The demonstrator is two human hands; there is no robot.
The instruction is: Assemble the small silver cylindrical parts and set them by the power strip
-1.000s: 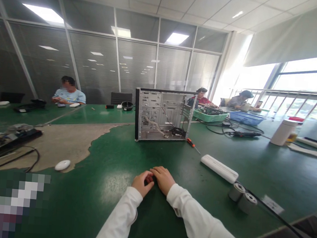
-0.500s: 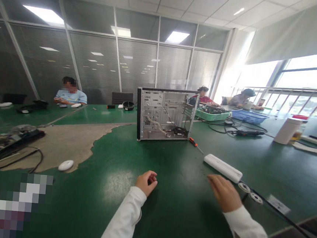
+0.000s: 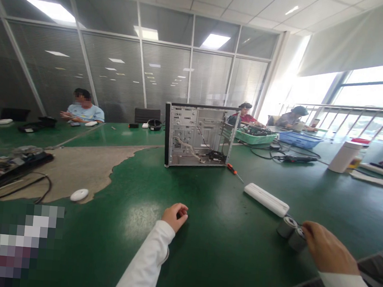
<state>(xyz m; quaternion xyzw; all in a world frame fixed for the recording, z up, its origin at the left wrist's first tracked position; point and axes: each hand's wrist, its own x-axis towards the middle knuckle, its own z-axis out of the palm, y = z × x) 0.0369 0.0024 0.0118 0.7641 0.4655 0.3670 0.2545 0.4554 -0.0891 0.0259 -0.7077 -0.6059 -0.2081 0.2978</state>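
My left hand hovers over or rests on the green table, its fingers loosely curled with a gap to the thumb and nothing seen in it. On the right, my right hand is beside two short grey cylinders, its fingers together and pointing down at the nearer one; what they hold, if anything, is hidden. An open computer case stands upright at the centre, cables and a black fan inside. Right of its base lies an orange-black screwdriver. A long white power strip lies behind the cylinders.
Left: circuit parts, a white round object and a bare patch in the table covering. Back right: green basket, blue basket, cables, white bottle. Several people sit around the table. A dark chair is at lower right.
My right hand has moved right and slightly down to the grey cylinders, whose sides now show. My left hand keeps nearly the same place and pose. The view has shifted slightly.
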